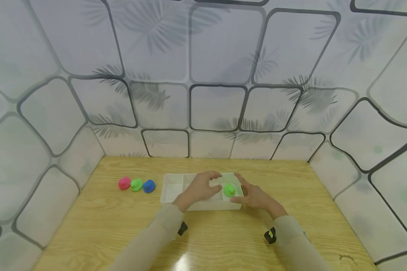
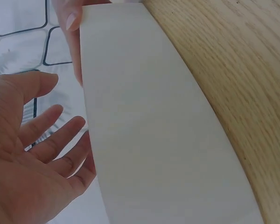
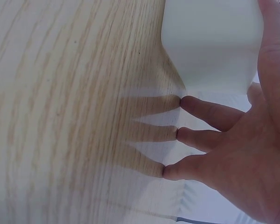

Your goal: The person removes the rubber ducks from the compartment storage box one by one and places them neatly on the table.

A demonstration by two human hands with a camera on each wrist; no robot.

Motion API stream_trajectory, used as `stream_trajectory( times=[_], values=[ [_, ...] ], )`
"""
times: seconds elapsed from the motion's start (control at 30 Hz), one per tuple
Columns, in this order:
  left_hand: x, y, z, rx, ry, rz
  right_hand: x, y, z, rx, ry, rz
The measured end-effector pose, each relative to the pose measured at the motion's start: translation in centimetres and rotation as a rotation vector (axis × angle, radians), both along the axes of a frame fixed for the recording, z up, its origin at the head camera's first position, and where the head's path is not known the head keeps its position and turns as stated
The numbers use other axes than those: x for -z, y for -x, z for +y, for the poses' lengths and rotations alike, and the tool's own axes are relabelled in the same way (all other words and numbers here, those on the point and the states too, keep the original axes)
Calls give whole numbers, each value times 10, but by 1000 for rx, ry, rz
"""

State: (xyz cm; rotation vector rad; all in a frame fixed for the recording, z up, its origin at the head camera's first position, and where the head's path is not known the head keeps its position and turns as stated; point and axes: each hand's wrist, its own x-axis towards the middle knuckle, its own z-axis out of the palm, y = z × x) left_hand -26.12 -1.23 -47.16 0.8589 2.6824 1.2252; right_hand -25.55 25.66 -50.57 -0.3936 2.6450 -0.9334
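Note:
A white compartment tray (image 1: 211, 206) sits on the wooden table, with a bright green toy duck (image 1: 229, 190) in its rightmost compartment. Over the middle of the tray is my left hand (image 1: 201, 187), fingers loosely bent and nothing in its grasp. My right hand (image 1: 256, 196) spreads around the tray's right end, thumb at the front rim and forefinger near the back corner. In the right wrist view, the other fingers (image 3: 210, 114) stretch out beside the tray's end wall, tips down at the tabletop. The left wrist view shows mostly the tray's front wall (image 2: 144, 112).
Left of the tray, a pink duck (image 1: 124, 183), another green duck (image 1: 136, 184) and a blue duck (image 1: 149, 186) stand in a row on the table (image 1: 98, 222). Patterned cloth walls (image 1: 211, 109) enclose the table at the back and both sides.

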Motion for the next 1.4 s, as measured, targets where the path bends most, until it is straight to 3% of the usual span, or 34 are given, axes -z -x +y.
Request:
stream_trajectory(
  times=[0.23, 0.5, 0.77, 1.13, 1.4],
  values=[
    [7, 3, 13, -4, 82, -39, -1, -1, 0, -14, -5, 21],
    [12, 6, 20, -22, 77, -18, -2, -1, 2, -5, 3, 21],
    [19, 11, 27, 11, 110, -43, 1, -1, 3, -8, 26, -4],
    [10, 15, 37, 45, 214, -59, 1, 0, 3, -17, 18, 0],
    [14, 19, 48, 44, 279, -32, 0, -1, 4, -26, 20, 7]
  ],
)
